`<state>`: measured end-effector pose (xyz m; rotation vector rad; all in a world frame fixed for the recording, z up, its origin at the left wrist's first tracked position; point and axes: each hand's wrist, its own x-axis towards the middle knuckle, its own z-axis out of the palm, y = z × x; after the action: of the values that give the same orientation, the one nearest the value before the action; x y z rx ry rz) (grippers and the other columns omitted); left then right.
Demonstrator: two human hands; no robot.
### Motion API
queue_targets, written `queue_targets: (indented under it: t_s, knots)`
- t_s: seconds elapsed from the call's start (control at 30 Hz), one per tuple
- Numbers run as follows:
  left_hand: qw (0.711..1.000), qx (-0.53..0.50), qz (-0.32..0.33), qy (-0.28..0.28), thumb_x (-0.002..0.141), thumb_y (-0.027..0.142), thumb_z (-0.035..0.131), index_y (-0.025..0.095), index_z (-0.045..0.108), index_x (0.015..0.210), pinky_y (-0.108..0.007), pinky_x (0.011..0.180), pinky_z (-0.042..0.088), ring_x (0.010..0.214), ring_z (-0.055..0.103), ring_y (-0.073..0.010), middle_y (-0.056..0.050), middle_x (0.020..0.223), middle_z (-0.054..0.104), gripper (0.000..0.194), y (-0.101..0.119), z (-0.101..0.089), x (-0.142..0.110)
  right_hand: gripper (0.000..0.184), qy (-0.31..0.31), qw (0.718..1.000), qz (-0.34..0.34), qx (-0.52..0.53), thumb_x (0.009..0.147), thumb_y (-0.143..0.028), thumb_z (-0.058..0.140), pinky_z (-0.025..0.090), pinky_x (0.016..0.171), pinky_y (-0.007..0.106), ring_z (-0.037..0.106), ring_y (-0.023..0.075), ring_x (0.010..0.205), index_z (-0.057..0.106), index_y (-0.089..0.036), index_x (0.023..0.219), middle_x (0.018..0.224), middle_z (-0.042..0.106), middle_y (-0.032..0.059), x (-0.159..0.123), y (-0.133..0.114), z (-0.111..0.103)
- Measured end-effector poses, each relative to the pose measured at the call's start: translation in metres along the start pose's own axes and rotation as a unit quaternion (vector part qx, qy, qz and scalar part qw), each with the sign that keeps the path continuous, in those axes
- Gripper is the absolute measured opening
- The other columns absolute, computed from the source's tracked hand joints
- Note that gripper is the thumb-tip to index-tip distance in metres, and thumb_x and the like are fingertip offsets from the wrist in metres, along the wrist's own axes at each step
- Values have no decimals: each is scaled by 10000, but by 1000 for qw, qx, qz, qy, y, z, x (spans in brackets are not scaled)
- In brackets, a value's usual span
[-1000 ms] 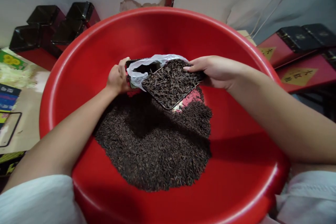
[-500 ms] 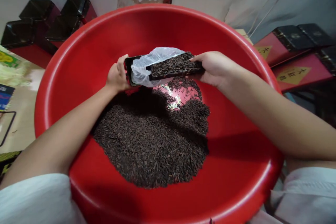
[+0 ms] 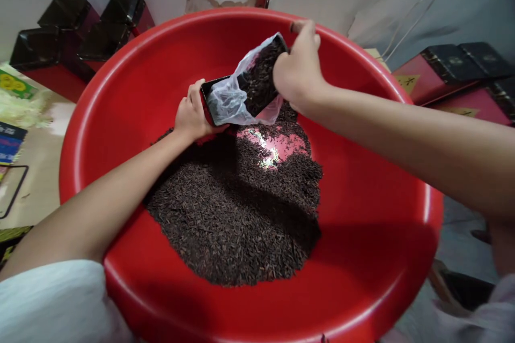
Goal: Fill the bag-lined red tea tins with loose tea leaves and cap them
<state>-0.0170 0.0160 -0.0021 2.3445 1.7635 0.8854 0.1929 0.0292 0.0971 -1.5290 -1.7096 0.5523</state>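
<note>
"One big red tub point(image 3: 354, 198) is filling most of the view. Why is it sitting underneath?"

"Probably for catching spills, as everything held is hanging above it. A dark heap of leaves point(image 3: 241, 225) is covering much of its bottom."

"And the box?"

"That black-edged box point(image 3: 208, 91) is hanging over the heap's far side. The left hand point(image 3: 195, 115) is holding it by the left side in a closed grip, likely for steadying it. A cloudy bag point(image 3: 229, 102) is lining it and crumpling out over the rim, perhaps shielding what is going inside."

"What about the right hand point(image 3: 300, 72)?"

"Its grip is holding a small black tray point(image 3: 284, 44) by the outer end, slanting at the bag's mouth, apparently for guiding its load inward."

"How are the leaves looking?"

"Thin, dry and twisted; they're showing nearly black, with brown flecks."
</note>
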Motion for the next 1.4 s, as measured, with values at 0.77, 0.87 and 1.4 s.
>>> queue_targets:
  t_s: [0.77,0.87,1.4]
  knots:
    - [998,-28,-53,-2,478,538,788,246,305,1288,-487,932,511,1130,565,-385,-138,1366,441,987,7,-10,4,371,72,899,-258,-346,937,-172,241,376,869,384,570,237,973,594,-215,1044,1067,591,64,-11,-52,6]
    - [996,-16,-83,-13,453,526,807,214,290,1288,-486,889,529,1081,589,-391,-168,1348,453,1030,9,-12,6,361,65,876,-327,-349,943,-209,241,374,861,408,560,251,974,598,-210,998,1011,580,74,-12,-46,2]
    - [997,-3,-77,-27,449,640,752,171,277,1327,-523,933,493,1114,555,-395,-174,1381,404,1104,3,-14,9,308,136,986,-41,90,591,48,386,505,807,239,576,130,811,446,-253,624,796,589,3,1,-27,-59]
